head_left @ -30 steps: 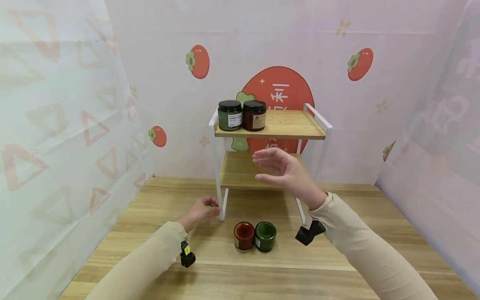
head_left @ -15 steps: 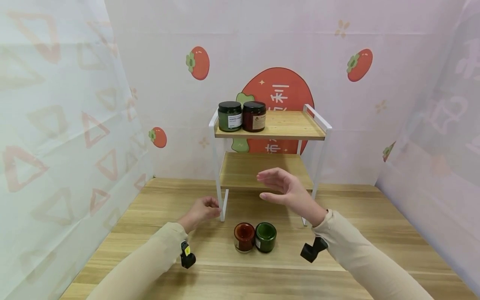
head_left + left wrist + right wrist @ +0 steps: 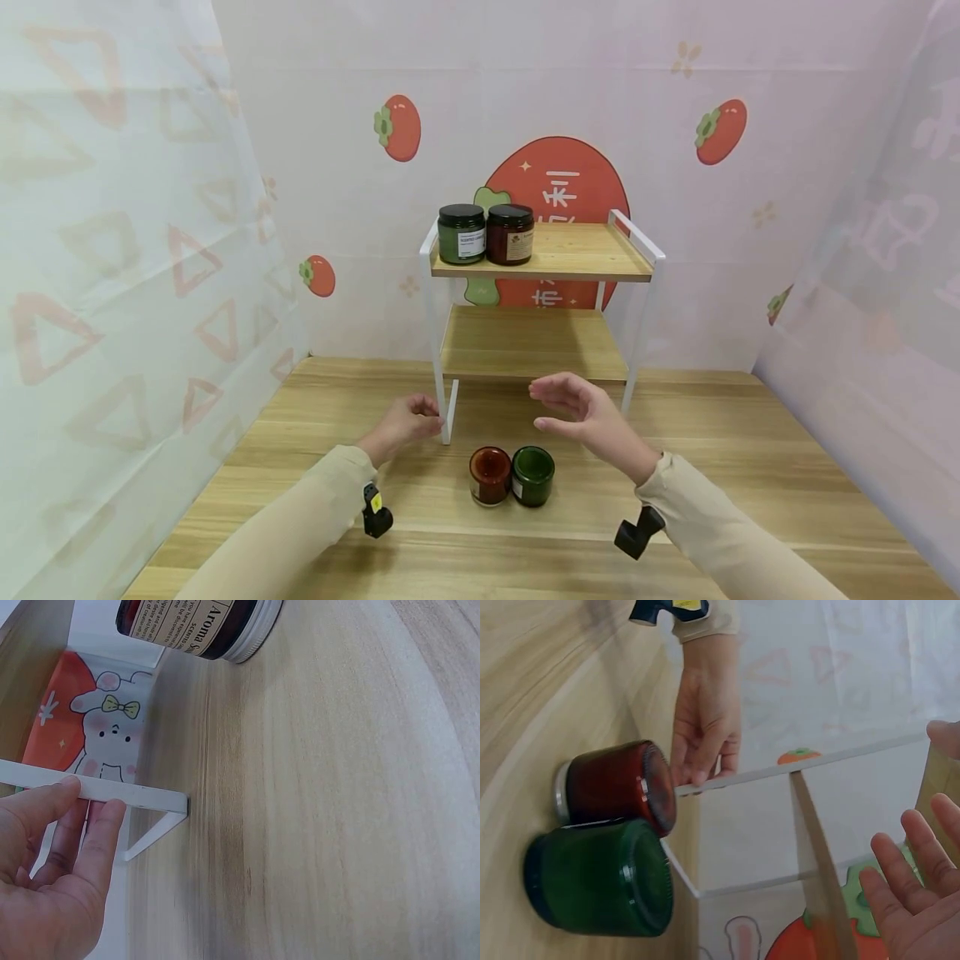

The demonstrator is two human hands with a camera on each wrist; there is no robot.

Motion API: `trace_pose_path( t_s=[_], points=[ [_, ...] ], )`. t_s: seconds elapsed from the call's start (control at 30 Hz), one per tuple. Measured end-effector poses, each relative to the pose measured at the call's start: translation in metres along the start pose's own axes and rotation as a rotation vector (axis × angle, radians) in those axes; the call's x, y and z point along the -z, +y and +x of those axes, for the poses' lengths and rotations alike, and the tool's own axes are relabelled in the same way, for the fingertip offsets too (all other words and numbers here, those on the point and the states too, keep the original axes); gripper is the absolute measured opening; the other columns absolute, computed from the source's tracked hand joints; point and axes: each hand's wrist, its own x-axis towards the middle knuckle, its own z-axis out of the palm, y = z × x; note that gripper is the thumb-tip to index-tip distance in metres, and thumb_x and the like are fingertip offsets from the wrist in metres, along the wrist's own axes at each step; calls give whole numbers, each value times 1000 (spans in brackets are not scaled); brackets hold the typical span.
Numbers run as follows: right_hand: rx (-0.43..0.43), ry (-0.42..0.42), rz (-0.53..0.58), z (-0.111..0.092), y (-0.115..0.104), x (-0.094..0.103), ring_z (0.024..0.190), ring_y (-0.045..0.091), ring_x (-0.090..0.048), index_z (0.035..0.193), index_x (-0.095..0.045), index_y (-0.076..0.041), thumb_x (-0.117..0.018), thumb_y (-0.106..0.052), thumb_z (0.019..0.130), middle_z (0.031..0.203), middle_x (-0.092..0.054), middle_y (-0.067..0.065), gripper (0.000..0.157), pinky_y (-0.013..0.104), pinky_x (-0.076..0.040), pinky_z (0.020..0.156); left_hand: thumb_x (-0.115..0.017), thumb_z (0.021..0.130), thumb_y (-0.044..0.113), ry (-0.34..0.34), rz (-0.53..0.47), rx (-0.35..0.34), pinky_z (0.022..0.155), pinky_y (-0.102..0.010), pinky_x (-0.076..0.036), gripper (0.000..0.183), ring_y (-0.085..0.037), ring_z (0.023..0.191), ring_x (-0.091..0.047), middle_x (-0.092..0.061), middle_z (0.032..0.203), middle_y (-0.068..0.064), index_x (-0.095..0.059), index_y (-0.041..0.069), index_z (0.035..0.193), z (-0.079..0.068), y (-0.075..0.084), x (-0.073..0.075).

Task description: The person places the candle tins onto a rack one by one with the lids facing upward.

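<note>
My left hand point(image 3: 402, 427) pinches the lower front left leg point(image 3: 142, 794) of a white-framed wooden shelf between thumb and fingers. My right hand point(image 3: 588, 419), fingers spread and slightly bent, hovers in front of the shelf's lower level, holding nothing. Below and left of it, a red candle jar point(image 3: 490, 479) and a green candle jar point(image 3: 533, 479) stand side by side on the table. Both are upside down, lids against the wood, as the right wrist view shows. On the top board point(image 3: 588, 250), a green jar point(image 3: 461, 237) and a dark red jar point(image 3: 510, 237) with black lids stand upright at the left.
The shelf's middle board point(image 3: 532, 343) sits between the white legs. Wooden tabletop point(image 3: 300, 500) spreads around it. Printed curtains point(image 3: 315, 167) enclose the back and both sides.
My right hand has come down from the middle board's height and a little to the right. My left hand stays at the shelf leg, and the jars have not moved.
</note>
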Motion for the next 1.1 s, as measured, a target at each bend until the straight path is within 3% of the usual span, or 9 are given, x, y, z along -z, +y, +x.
trace_pose_path(
  t_s=[0.1,0.3,0.5,0.77,1.1],
  points=[
    [-14,4,-15,-4,7,0,114,9,-60,121,-57,0,-76,-13,83,125,-59,18,44,33,-48,102,-63,89,-4,-20,-20,-13,87,-39,-57,22,-15,83,-62,-56,92,-10,-51,-11,106,-1,0,1],
    [-70,12,-22,-12,21,1,117,17,-59,122,-57,-2,-77,-16,83,126,-59,15,46,22,-48,98,-63,89,-4,-12,-19,-10,86,-39,-57,22,-14,83,-61,-57,92,-10,-51,-11,106,-1,-1,0],
    [-97,-2,-19,-17,36,-2,113,7,-58,121,-57,-2,-77,-18,83,126,-59,16,46,20,-48,98,-63,89,-4,1,-14,-2,85,-37,-58,23,-14,83,-62,-57,91,-7,-51,-11,106,2,-2,0],
    [-127,-32,-40,-25,53,-5,125,40,-50,123,-55,-2,-77,-19,83,129,-58,17,49,41,-42,107,-63,88,-4,4,1,4,82,-33,-58,23,-15,83,-62,-57,91,-7,-52,-11,106,2,-3,0],
    [-157,-29,-34,-28,67,-8,124,42,-50,124,-55,1,-79,-20,81,128,-57,21,53,42,-43,105,-64,88,-3,2,-6,0,84,-38,-58,21,-14,82,-62,-56,90,-5,-52,-9,104,0,0,-1]
  ],
)
